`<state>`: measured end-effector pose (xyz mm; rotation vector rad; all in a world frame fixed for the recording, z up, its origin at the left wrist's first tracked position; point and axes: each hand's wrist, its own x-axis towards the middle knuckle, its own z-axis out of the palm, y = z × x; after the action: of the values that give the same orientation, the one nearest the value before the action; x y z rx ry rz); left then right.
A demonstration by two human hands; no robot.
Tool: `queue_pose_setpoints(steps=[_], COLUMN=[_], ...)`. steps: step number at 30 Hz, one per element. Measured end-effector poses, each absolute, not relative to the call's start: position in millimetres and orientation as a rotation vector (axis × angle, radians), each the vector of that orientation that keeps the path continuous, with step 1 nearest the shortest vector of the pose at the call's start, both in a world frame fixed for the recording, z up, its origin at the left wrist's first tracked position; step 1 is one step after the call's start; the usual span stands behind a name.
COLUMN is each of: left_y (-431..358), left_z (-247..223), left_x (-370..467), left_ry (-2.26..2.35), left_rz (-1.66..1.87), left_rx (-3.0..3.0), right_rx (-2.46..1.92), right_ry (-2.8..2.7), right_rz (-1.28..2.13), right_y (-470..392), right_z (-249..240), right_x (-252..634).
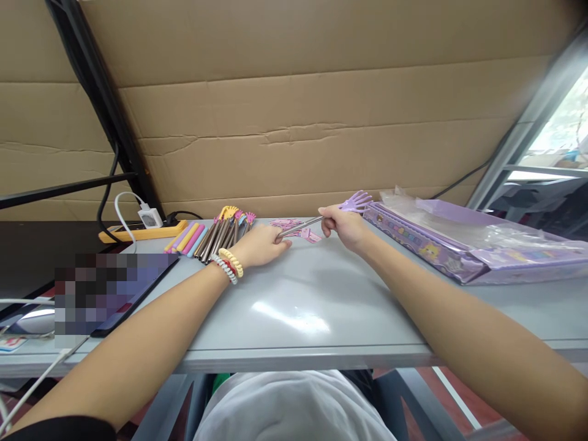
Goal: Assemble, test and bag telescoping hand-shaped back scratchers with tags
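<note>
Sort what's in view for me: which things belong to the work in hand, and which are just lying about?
Likely part of the work:
- purple hand-headed rod, held by the left hand and right hand
- bunched rods
- coloured tubes
- pink cards
- purple box, probably

Apparently just lying about:
- flat-screen device
- yellow power strip
- white charger

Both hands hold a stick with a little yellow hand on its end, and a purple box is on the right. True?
Not quite: the little hand on the stick is purple, not yellow, as the head view shows. The rest is right.
</note>
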<state>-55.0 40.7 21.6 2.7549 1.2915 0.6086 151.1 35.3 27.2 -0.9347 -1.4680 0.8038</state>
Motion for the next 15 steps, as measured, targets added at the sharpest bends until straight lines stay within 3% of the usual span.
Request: queue_pose_setpoints(steps=[15], left_y=[41.8], left_z=[29.4], left_x=[-54.0], left_ry=[1.412], left_rz=[0.51], left_rx=[2.888], right_rx=[-0.809], right_ry=[-1.055], right_rz=[0.915], right_y=[54.2], right_z=[39.5], right_x=[202.9])
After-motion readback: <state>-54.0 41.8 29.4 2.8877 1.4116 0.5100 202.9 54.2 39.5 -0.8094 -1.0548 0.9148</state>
